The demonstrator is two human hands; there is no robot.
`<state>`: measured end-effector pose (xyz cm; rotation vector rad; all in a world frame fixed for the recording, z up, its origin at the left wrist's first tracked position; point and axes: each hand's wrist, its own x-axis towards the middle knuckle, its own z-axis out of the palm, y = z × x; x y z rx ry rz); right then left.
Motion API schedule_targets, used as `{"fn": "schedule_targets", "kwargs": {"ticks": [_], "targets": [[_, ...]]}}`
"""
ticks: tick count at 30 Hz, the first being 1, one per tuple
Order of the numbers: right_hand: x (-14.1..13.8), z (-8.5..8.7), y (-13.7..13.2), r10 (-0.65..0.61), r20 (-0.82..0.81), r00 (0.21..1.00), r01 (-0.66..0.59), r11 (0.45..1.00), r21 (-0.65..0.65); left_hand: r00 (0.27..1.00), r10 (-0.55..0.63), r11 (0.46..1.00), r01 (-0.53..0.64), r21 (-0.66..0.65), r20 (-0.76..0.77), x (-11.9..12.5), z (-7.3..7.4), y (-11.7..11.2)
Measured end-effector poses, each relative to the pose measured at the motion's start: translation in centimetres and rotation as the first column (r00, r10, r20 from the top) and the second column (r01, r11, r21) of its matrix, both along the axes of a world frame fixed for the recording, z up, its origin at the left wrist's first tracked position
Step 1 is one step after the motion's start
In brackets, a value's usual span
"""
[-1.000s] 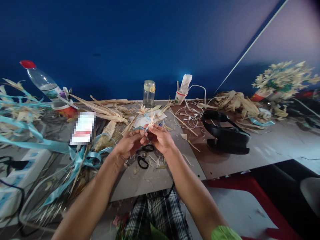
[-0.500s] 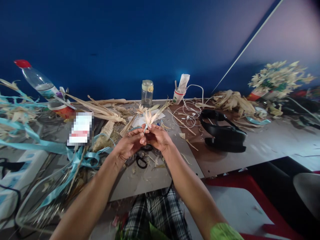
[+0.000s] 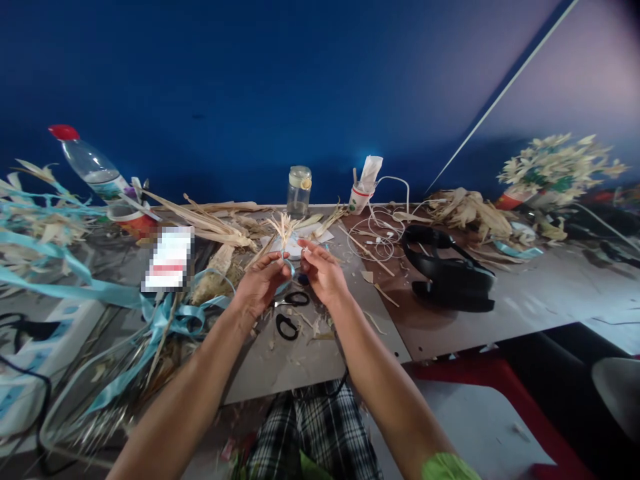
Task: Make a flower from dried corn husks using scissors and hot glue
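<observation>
My left hand (image 3: 260,285) pinches the base of a small corn-husk flower (image 3: 284,230) that stands upright above its fingertips, with a light blue ribbon (image 3: 289,273) curling down from it. Just to its right, my right hand (image 3: 323,273) has drawn a little apart from the flower, and its fingers are partly stretched out towards the flower. Black-handled scissors (image 3: 287,318) lie on the table directly below both hands, among husk scraps.
Loose blue ribbon (image 3: 100,290) and husk strips (image 3: 205,223) cover the left of the table. A glass jar (image 3: 299,190), a paper cup (image 3: 361,193), white earphones (image 3: 383,233) and a black headset (image 3: 450,270) lie behind and right. A husk bouquet (image 3: 557,163) stands far right.
My hands were pressed together around the flower; now my right hand has come off it and opened slightly, while my left keeps hold and has turned the flower upright.
</observation>
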<state>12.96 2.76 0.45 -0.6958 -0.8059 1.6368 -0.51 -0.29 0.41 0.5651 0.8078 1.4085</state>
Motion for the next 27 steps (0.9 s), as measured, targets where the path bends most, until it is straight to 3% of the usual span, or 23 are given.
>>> {"fn": "schedule_targets", "kwargs": {"ticks": [5,10,14,17,21,27], "targets": [[-0.4,0.2,-0.4,-0.112,0.183,0.977,0.103,0.993,0.055,0.978,0.088,0.996,-0.083,0.036,-0.188,-0.2,0.2,-0.2],[-1.3,0.7,-0.6,-0.143,0.374,0.916,0.097,0.985,0.140,0.889,0.152,0.980,-0.079,0.182,-0.432,-0.2,0.1,-0.3],[-1.9,0.8,-0.4,-0.197,0.426,0.883,0.141,0.977,0.161,0.854,0.134,0.981,-0.044,0.187,-0.503,0.0,0.0,-0.4],[-1.8,0.7,-0.2,-0.217,0.393,0.894,0.182,0.975,0.124,0.890,0.059,0.988,0.014,0.156,-0.453,0.2,0.3,-0.6],[-1.3,0.6,0.0,-0.164,0.345,0.924,0.146,0.986,0.077,0.965,-0.070,0.994,0.090,0.067,-0.254,0.2,0.5,-0.8],[-0.8,1.1,-0.2,-0.078,0.273,0.959,0.080,0.997,0.004,0.980,-0.199,0.980,0.199,0.023,-0.025,-0.5,-0.2,-0.4]]}}
